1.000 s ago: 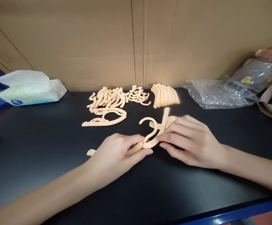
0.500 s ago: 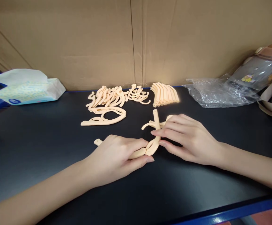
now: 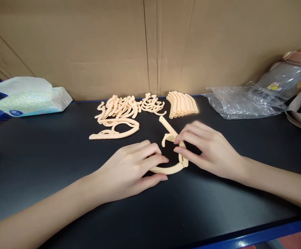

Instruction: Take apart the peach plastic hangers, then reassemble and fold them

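Observation:
A cream plastic folding hanger [image 3: 168, 170] lies on the black table in front of me, its jointed arms bent. My left hand [image 3: 129, 171] curls over its left arm, thumb on the near side and fingers on the far side, hiding that end. On the other arm, just above the joint, my right hand [image 3: 204, 148] has a pinch with thumb and fingers. A small curved hook piece [image 3: 165, 139] sticks out from that arm. Beyond my left hand lies another folded hanger [image 3: 125, 135].
Behind are a pile of loose curved arms [image 3: 121, 106], small hooks [image 3: 151, 103] and a neat row of hanger arms [image 3: 182, 104]. A tissue pack [image 3: 36, 102] stands left; a clear plastic bag [image 3: 233, 102] and a bottle [image 3: 282, 81] are right. Cardboard [image 3: 101, 48] backs the table.
The hanger's joint has shifted to the right and its arms have swung apart. The right arm now tilts to the left at its far end. My left hand's fingers have loosened a little.

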`<state>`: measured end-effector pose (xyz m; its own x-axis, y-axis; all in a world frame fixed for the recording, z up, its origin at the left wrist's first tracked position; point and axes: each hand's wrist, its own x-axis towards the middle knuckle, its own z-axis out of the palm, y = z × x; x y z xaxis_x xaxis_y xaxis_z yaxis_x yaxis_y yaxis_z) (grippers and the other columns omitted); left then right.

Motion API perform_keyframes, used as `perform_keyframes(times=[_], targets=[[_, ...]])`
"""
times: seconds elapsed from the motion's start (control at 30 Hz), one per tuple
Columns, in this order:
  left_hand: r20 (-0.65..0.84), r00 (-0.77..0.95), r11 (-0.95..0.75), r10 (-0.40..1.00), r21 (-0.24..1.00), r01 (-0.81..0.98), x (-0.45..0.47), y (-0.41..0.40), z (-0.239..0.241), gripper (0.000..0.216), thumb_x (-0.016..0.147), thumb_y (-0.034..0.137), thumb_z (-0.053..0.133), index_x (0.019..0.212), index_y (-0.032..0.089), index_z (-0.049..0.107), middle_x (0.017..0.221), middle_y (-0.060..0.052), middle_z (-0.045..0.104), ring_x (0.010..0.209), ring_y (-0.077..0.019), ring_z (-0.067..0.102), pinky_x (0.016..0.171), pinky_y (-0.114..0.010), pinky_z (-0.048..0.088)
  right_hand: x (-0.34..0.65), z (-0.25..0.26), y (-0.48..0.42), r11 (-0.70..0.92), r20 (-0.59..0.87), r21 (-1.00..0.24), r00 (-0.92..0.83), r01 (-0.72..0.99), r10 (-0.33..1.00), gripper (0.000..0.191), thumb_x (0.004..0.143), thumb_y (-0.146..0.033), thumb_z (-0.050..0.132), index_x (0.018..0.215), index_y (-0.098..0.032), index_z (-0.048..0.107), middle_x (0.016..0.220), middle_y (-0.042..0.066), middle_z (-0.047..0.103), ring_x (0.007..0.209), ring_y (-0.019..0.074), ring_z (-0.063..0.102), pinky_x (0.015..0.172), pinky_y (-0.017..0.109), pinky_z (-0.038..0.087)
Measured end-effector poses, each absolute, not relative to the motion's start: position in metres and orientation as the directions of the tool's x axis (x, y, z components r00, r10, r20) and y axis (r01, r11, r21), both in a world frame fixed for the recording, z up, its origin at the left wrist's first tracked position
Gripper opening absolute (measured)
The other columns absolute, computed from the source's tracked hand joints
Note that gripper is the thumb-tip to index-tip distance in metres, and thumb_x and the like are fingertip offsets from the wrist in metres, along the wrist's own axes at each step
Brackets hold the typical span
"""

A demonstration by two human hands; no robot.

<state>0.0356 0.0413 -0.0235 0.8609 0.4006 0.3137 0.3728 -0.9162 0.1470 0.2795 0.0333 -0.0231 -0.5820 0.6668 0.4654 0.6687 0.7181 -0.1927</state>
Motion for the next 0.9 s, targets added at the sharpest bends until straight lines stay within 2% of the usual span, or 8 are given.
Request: perform_keyframes(times=[0.13, 0.4, 0.63, 0.8, 0.9], targets=[[0.324, 0.858, -0.917, 0.398, 0.154, 0.367, 0.0369, 0.0426, -0.0228, 0.021, 0.094, 0.030, 0.056, 0.107, 0.016, 0.064, 0.095, -0.003, 0.062, 0.082, -0.0154, 0.053, 0.074, -0.027, 0.041, 0.2798, -0.0244, 0.0336, 0.702, 0.447, -0.184, -0.578, 0.688, 0.683, 0.008, 0.092, -0.021, 0.054, 0.095, -0.018, 0.060, 0.086, 0.004, 0.062, 0.080, 0.0179, 0.051, 0.074, 0.032, 0.043], [0.336, 0.835, -0.900, 0.435, 0.154, 0.407, 0.0375, 0.0443, -0.0231, 0.016, 0.095, 0.023, 0.053, 0.105, 0.017, 0.064, 0.095, -0.002, 0.063, 0.083, -0.0149, 0.053, 0.076, -0.028, 0.041, 0.2806, -0.0260, 0.0357, 0.697, 0.397, -0.150, -0.603, 0.701, 0.692, 0.015, 0.089, -0.011, 0.047, 0.092, -0.018, 0.061, 0.091, 0.005, 0.061, 0.081, 0.0177, 0.050, 0.073, 0.032, 0.041], [0.344, 0.817, -0.887, 0.462, 0.158, 0.435, 0.0380, 0.0445, -0.0240, 0.016, 0.096, 0.022, 0.050, 0.102, 0.019, 0.065, 0.096, -0.002, 0.064, 0.087, -0.0152, 0.056, 0.080, -0.028, 0.043, 0.2810, -0.0274, 0.0366, 0.700, 0.391, -0.072, -0.626, 0.710, 0.675, 0.014, 0.090, -0.010, 0.046, 0.090, -0.018, 0.058, 0.093, 0.005, 0.064, 0.081, 0.0185, 0.052, 0.072, 0.033, 0.038], [0.349, 0.803, -0.875, 0.483, 0.156, 0.458, 0.0379, 0.0451, -0.0240, 0.016, 0.096, 0.021, 0.050, 0.101, 0.020, 0.066, 0.101, -0.004, 0.063, 0.089, -0.0161, 0.055, 0.081, -0.029, 0.044, 0.2816, -0.0273, 0.0381, 0.678, 0.398, -0.071, -0.603, 0.731, 0.692, 0.013, 0.094, -0.013, 0.045, 0.091, -0.020, 0.056, 0.094, 0.004, 0.067, 0.086, 0.0191, 0.056, 0.078, 0.035, 0.038], [0.367, 0.778, -0.858, 0.510, 0.157, 0.488, 0.0374, 0.0461, -0.0238, 0.018, 0.096, 0.021, 0.049, 0.102, 0.020, 0.066, 0.108, -0.005, 0.062, 0.097, -0.0176, 0.055, 0.086, -0.032, 0.045, 0.2824, -0.0277, 0.0387, 0.664, 0.403, -0.079, -0.586, 0.743, 0.703, 0.014, 0.095, -0.014, 0.044, 0.090, -0.020, 0.056, 0.093, 0.004, 0.067, 0.086, 0.0191, 0.057, 0.080, 0.035, 0.038]])
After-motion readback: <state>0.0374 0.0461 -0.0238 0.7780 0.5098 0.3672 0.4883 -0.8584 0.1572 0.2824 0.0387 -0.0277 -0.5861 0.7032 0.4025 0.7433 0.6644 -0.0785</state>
